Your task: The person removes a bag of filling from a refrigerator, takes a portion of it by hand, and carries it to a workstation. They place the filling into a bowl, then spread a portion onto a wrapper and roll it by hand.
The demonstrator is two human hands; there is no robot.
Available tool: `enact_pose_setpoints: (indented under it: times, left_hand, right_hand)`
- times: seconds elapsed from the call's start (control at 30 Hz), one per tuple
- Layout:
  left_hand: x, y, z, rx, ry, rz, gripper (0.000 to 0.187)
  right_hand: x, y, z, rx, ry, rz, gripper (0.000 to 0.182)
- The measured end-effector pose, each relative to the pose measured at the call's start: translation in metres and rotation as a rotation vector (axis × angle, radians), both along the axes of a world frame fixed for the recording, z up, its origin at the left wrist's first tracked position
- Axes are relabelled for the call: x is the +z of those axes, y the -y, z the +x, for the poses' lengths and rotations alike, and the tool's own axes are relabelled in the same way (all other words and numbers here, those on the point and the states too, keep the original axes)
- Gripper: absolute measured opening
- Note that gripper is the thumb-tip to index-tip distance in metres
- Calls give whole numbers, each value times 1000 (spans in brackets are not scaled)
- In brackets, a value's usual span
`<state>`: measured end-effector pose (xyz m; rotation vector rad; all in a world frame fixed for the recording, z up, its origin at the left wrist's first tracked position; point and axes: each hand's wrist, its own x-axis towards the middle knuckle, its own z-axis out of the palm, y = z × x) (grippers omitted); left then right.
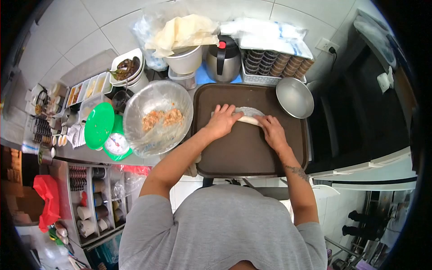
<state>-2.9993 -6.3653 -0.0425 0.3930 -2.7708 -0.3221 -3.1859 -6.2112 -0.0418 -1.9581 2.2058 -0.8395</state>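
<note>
A pale, thin wrapper roll (249, 119) lies near the back of the brown tray (243, 157), with a translucent flap of wrapper (249, 110) behind it. At its left end, my left hand (221, 120) presses down with fingers closed round it. My right hand (272, 132) holds the right end, its fingertips on the roll. Left of the tray, a large bowl lined with clear plastic (157, 139) contains an orange-pink filling (173, 117) in two clumps.
A round metal bowl (294, 98) overlaps the tray's back right corner. Behind the tray are a steel jug (230, 63), a white tub (184, 60) and stacked small containers (270, 63). A green scale (118, 143) stands beyond the lined bowl at left.
</note>
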Motion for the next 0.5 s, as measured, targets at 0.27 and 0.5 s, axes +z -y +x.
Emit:
enact_pose_setpoints:
  times: [0.27,0.5]
  left_hand:
    - [5,10,-7,13,31,133,41]
    - [2,0,-7,37,-29,-81,38]
  right_hand:
    - [-5,2,16,-26,-265,-226,31]
    - [-7,12,-5,7,-108,-75,31]
